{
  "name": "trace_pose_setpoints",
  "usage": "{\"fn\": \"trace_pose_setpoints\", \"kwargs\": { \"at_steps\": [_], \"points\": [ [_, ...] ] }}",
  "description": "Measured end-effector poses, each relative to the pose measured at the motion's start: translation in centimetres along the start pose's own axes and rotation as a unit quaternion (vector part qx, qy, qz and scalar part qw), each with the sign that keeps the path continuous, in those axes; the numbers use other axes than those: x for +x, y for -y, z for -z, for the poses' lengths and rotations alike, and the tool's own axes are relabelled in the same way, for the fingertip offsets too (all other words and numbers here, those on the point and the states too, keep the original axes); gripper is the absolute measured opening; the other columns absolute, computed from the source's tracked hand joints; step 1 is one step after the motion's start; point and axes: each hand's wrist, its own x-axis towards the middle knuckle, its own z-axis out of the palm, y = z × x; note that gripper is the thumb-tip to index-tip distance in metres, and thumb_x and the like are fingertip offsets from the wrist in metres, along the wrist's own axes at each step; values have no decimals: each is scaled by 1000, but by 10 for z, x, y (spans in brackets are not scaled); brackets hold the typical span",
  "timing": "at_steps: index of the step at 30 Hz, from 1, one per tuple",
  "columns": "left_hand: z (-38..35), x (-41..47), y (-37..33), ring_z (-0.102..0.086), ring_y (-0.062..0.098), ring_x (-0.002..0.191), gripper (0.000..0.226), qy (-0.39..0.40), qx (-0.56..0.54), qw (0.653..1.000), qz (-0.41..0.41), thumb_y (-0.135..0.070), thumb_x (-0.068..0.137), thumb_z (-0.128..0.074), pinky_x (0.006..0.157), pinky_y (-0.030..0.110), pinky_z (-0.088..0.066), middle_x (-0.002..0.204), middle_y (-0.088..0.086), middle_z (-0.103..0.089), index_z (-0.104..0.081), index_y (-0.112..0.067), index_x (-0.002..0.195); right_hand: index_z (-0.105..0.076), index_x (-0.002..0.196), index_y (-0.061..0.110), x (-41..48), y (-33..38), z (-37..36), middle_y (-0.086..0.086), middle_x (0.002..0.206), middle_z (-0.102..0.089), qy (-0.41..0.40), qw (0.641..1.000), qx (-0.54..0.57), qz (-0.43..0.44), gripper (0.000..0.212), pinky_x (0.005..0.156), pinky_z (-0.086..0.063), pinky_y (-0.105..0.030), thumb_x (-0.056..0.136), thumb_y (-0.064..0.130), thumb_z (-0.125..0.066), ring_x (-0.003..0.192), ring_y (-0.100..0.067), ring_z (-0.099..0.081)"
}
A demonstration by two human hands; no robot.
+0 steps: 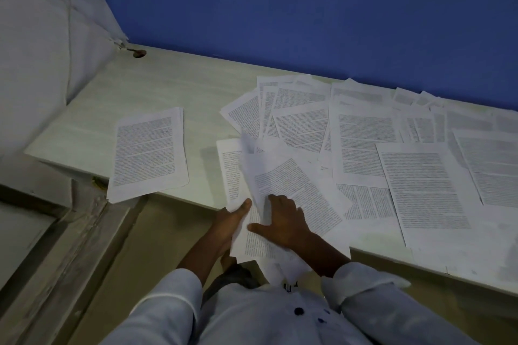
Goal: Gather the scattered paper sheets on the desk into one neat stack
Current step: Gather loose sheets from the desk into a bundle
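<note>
Several printed paper sheets [361, 145] lie scattered and overlapping across the right half of the pale desk [168, 87]. A small stack of sheets [148, 151] lies apart at the left, its near end hanging over the front edge. At the desk's front edge my left hand [234, 217] grips a bunch of sheets [280, 182] from below, thumb on top. My right hand [284, 221] lies on top of the same bunch with fingers spread. One sheet in the bunch curls upward.
A blue wall [308, 8] runs behind the desk. A white wall with a cable [68, 8] stands at the left, and a cable hole [139, 53] sits in the desk's far left corner. Floor shows below the desk edge.
</note>
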Motion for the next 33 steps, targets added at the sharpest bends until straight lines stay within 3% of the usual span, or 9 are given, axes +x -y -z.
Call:
{"fn": "trace_pose_setpoints", "kwargs": {
  "at_steps": [5,9,13,17,21,24,28,30,33],
  "points": [
    [3,5,1,-64,21,114,76,-1,2,1000,17,-60,68,-76,100,39,-49,125,1,-67,-58,-24,133,-32,147,14,3,-2,2,-6,147,-43,-41,996,78,-17,91,110,-35,-47,80,73,-51,131,-25,-43],
    [9,2,3,-62,23,115,68,-15,-17,1000,6,-49,77,-69,106,46,-44,128,5,-64,-55,-20,136,-52,127,11,3,1,7,-7,121,-60,-77,996,47,-13,47,92,-51,-41,91,41,-55,107,-23,-58],
    [18,3,-8,-63,17,104,54,-27,10,1000,8,-32,89,-65,101,34,-45,130,3,-60,-51,-12,137,-63,103,6,4,4,13,-8,99,-67,-110,990,89,-28,22,75,-56,-35,94,23,-51,89,-23,-66],
    [27,11,-28,-58,10,87,39,-44,33,998,-1,-16,98,-55,90,29,-42,118,2,-59,-51,-6,135,-62,111,3,9,-4,29,-11,105,-69,-177,964,177,-90,25,79,-56,-35,97,19,-50,94,-28,-67],
    [51,25,-45,-59,12,94,40,-66,15,998,3,-15,97,-57,95,31,-42,127,2,-60,-52,-11,136,-60,116,0,18,2,36,-16,111,-67,-284,927,214,-123,26,85,-56,-39,94,12,-51,101,-31,-66],
    [74,33,-56,-59,19,106,44,-85,-31,996,22,-13,95,-59,100,36,-41,135,6,-58,-50,-13,138,-58,116,2,29,22,35,-14,110,-64,-265,939,167,-141,27,87,-54,-37,95,17,-49,101,-29,-63],
    [93,44,-77,-58,28,113,45,-92,-8,995,39,-13,94,-60,103,45,-44,130,8,-61,-51,-9,138,-63,114,7,36,56,15,-12,103,-63,-244,969,33,-15,39,79,-49,-29,93,26,-37,92,-27,-64],
    [101,51,-85,-58,31,112,40,-84,20,995,40,-19,94,-62,103,47,-44,126,11,-62,-56,-9,132,-66,115,11,37,64,-1,-11,101,-65,-205,977,-11,63,36,78,-52,-34,91,24,-42,90,-27,-64],
    [109,55,-99,-57,30,96,15,-65,51,996,33,-21,96,-58,91,42,-47,106,12,-65,-66,-9,100,-65,121,15,35,67,-21,-7,107,-66,-158,979,20,127,35,78,-53,-40,94,30,-47,93,-24,-62]
  ]
}}
